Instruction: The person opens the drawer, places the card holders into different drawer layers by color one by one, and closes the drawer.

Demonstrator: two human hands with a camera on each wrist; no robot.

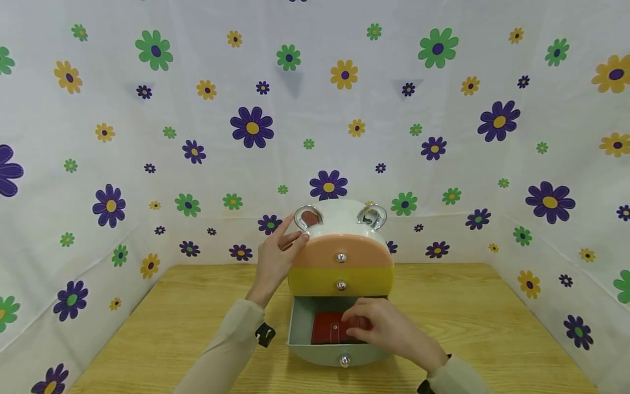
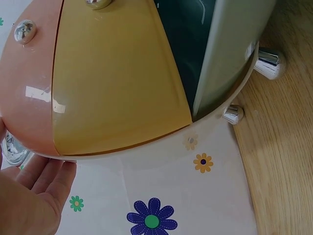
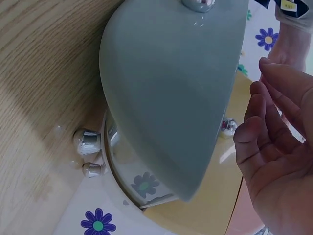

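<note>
A small rounded cabinet point(image 1: 339, 216) with a white shell and silver ring-shaped ears stands on the table. Its orange drawer point(image 1: 320, 249) and yellow drawer point(image 1: 315, 282) are closed, while the grey-green bottom drawer point(image 1: 320, 353) is pulled out. Inside that drawer lies a red wallet point(image 1: 322, 327) with a snap button, partly covered by my right hand point(image 1: 394, 328). That hand is over the drawer, fingers loosely bent; the right wrist view shows nothing between them. My left hand point(image 1: 276, 261) touches the cabinet's upper left side, its fingers point(image 2: 59, 183) against the shell.
The wooden table point(image 1: 206, 306) extends on both sides of the cabinet. Behind and beside it hangs a white flower-patterned cloth point(image 1: 315, 109). Silver knobs stick out from the drawer fronts, and small silver feet point(image 3: 89, 142) hold the cabinet up.
</note>
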